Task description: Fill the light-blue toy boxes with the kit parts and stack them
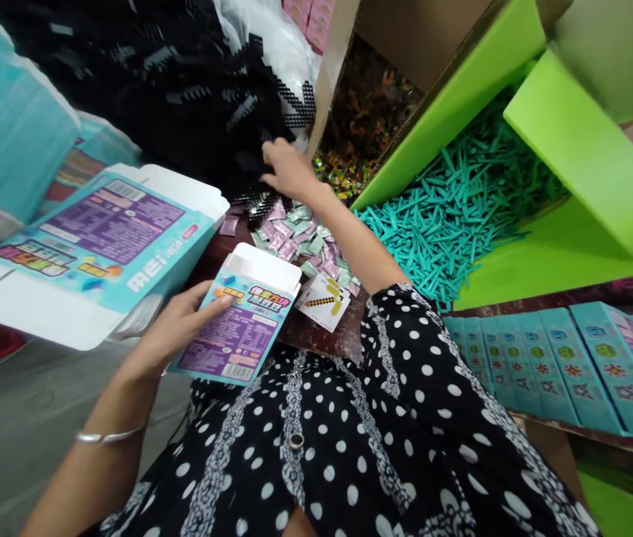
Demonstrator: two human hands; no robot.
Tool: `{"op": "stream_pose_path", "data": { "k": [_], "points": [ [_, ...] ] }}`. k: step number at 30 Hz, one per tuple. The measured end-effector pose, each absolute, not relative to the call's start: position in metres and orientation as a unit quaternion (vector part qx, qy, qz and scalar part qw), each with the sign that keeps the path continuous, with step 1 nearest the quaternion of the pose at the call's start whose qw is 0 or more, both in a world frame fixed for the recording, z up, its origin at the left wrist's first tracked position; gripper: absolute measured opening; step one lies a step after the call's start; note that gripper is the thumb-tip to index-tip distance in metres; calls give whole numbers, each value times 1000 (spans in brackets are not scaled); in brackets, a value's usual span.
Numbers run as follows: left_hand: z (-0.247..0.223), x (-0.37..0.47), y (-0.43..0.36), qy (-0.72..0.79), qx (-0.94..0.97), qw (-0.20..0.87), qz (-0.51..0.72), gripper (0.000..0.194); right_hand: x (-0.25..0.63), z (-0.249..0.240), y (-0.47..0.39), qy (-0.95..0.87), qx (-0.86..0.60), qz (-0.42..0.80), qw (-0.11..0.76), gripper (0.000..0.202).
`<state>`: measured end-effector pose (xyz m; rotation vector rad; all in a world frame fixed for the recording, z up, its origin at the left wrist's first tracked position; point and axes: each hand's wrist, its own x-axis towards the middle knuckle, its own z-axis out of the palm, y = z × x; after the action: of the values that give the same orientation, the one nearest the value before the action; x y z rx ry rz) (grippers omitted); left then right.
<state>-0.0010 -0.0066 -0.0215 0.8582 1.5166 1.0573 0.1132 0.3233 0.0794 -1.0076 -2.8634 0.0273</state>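
My left hand (193,321) is closed around a small teal and purple printed carton (241,321), held tilted over my lap. The carton's white end flap stands up at its far end. Farther off, my right hand (288,168) is at the edge of a pile of black studded plastic pieces (209,97). Its fingers are curled, and whatever may be between them cannot be made out. Below it lie small pink and pale green sachets (294,239). A white printed card (324,302) with a yellow pixel pickaxe rests beside the carton.
Larger teal cartons (104,224) lie flattened or stacked at left. To the right, a green-lined box (523,272) holds many turquoise sticks (439,216). Behind is a cardboard box (338,67) of small orange and yellow pieces. Teal cartons (556,365) stand in a row at lower right.
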Motion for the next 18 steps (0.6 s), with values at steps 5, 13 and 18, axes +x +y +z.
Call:
{"op": "stream_pose_path", "data": {
  "k": [5,13,18],
  "points": [
    [-31,-1,3,625,349,515,471,71,187,111,306,-876,-334,271,218,40],
    [-27,10,10,611,335,517,497,60,224,79,201,-756,-280,557,200,58],
    [-22,11,8,623,311,516,499,59,215,77,202,-804,-256,533,60,37]
  ]
}}
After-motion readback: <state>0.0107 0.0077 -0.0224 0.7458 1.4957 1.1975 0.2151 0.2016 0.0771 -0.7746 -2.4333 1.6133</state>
